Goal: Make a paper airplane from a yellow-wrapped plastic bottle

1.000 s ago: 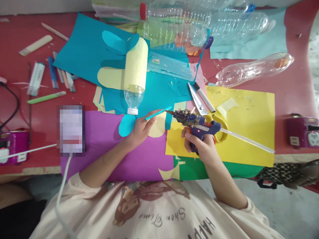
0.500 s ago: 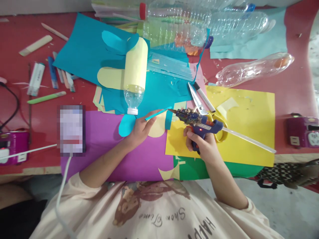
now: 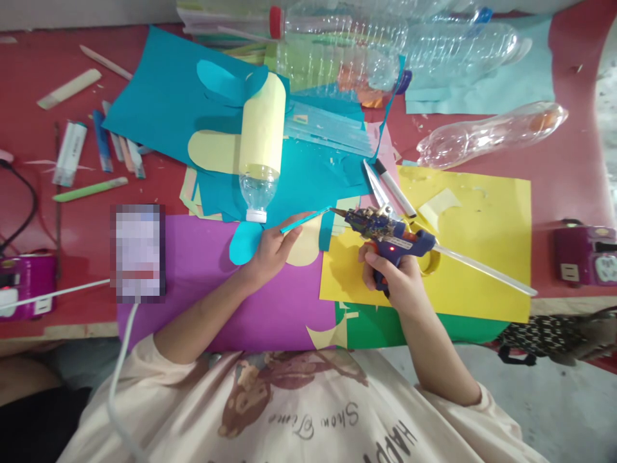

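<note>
My left hand (image 3: 274,251) is closed on a narrow blue paper strip (image 3: 306,220), which slants up to the right. In my right hand (image 3: 393,276) is a blue glue gun (image 3: 393,241), its small red light lit. A long clear glue stick (image 3: 486,270) sticks out of its back. The gun's nozzle points left, close by the strip's right end; I cannot tell whether they touch. Just beyond my left hand lies a bottle wrapped in pale yellow paper (image 3: 263,125), its white cap towards me. Cut blue and cream paper shapes lie under and beside that hand.
Scissors (image 3: 378,186) and a marker (image 3: 395,188) lie beyond the glue gun. Several clear plastic bottles (image 3: 337,58) fill the back. Purple paper (image 3: 202,257) and yellow paper (image 3: 486,238) cover the front of the red table (image 3: 29,122). A phone (image 3: 137,251) with a white cable is at left.
My right hand has drawn the glue gun slightly to the right, so the nozzle sits a little further from my left hand. The left hand and paper strip have stayed almost still.
</note>
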`<state>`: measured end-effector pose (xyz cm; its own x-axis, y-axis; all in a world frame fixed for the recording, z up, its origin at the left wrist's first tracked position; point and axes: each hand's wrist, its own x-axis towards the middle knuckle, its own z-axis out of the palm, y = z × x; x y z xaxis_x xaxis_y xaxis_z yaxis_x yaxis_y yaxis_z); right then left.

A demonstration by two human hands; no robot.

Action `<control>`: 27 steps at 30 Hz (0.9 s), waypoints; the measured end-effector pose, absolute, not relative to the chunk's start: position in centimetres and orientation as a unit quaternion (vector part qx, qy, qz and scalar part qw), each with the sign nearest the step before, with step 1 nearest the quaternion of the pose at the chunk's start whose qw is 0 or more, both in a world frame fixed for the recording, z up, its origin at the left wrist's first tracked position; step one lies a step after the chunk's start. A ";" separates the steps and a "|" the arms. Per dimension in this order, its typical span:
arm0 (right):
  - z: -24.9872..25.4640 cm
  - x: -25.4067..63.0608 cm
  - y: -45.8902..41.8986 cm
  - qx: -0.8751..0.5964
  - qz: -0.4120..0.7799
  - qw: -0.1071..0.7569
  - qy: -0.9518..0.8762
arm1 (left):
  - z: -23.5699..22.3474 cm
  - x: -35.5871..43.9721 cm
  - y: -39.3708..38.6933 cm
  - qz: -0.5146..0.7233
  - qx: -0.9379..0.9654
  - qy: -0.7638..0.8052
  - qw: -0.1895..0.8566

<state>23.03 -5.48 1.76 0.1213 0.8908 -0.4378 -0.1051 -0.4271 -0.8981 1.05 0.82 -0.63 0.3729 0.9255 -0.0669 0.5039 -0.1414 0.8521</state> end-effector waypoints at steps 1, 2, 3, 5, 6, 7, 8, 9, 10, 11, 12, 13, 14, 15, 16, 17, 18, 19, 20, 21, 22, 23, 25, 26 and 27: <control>1.7 23.1 -5.5 -0.615 0.580 0.430 -0.318 | -0.6 1.1 0.8 0.249 0.710 0.501 0.428; 1.7 23.1 -5.5 -0.615 0.579 0.432 -0.316 | -0.6 1.1 0.8 0.250 0.708 0.497 0.434; 1.7 23.2 -5.5 -0.616 0.579 0.432 -0.314 | -0.5 1.1 0.8 0.251 0.706 0.496 0.438; 1.6 23.2 -5.5 -0.617 0.579 0.432 -0.313 | -0.5 1.1 0.8 0.253 0.706 0.497 0.437; 1.7 23.2 -5.5 -0.617 0.579 0.431 -0.313 | -0.5 1.1 0.8 0.255 0.706 0.497 0.435; 1.7 23.2 -5.5 -0.617 0.579 0.430 -0.314 | -0.6 1.0 0.8 0.256 0.706 0.498 0.433; 1.7 23.2 -5.5 -0.617 0.579 0.430 -0.315 | -0.6 1.0 0.8 0.258 0.707 0.498 0.432; 1.7 23.2 -5.4 -0.618 0.578 0.430 -0.314 | -0.7 1.0 0.8 0.260 0.707 0.496 0.432; 1.8 23.1 -5.4 -0.618 0.578 0.431 -0.314 | -0.7 1.0 0.8 0.261 0.707 0.495 0.433; 1.8 23.1 -5.4 -0.618 0.578 0.433 -0.313 | -0.7 1.0 0.8 0.260 0.706 0.494 0.435; 1.8 23.1 -5.4 -0.617 0.578 0.434 -0.312 | -0.7 1.0 0.8 0.259 0.705 0.494 0.437; 1.8 23.1 -5.4 -0.617 0.578 0.435 -0.310 | -0.6 1.0 0.8 0.258 0.704 0.495 0.439; 1.8 23.1 -5.5 -0.617 0.579 0.436 -0.308 | -0.6 1.0 0.7 0.257 0.702 0.497 0.441; 1.8 23.1 -5.5 -0.616 0.579 0.437 -0.306 | -0.6 1.0 0.7 0.257 0.700 0.499 0.441; 1.8 23.0 -5.5 -0.616 0.579 0.439 -0.305 | -0.5 1.0 0.7 0.257 0.698 0.500 0.443; 1.8 23.0 -5.5 -0.616 0.578 0.439 -0.306 | -0.5 1.0 0.7 0.258 0.697 0.501 0.444; 1.8 23.1 -5.5 -0.616 0.577 0.439 -0.307 | -0.5 1.0 0.7 0.258 0.696 0.500 0.446; 1.8 23.1 -5.4 -0.616 0.577 0.438 -0.308 | -0.5 1.0 0.8 0.258 0.694 0.500 0.449; 1.8 23.1 -5.4 -0.617 0.577 0.437 -0.309 | -0.5 1.0 0.8 0.258 0.693 0.500 0.451; 1.9 23.1 -5.4 -0.617 0.577 0.437 -0.309 | -0.6 1.0 0.8 0.257 0.691 0.501 0.453; 1.9 23.1 -5.4 -0.618 0.577 0.436 -0.309 | -0.6 1.0 0.8 0.257 0.690 0.502 0.453; 1.9 23.1 -5.3 -0.618 0.577 0.437 -0.308 | -0.6 1.1 0.8 0.257 0.688 0.504 0.454; 1.8 23.0 -5.3 -0.619 0.576 0.438 -0.305 | -0.5 1.1 0.8 0.260 0.685 0.505 0.456; 1.8 23.0 -5.3 -0.618 0.576 0.439 -0.305 | -0.5 1.1 0.8 0.262 0.684 0.504 0.458; 1.7 23.0 -5.3 -0.617 0.576 0.440 -0.305 | -0.4 1.1 0.8 0.262 0.685 0.501 0.459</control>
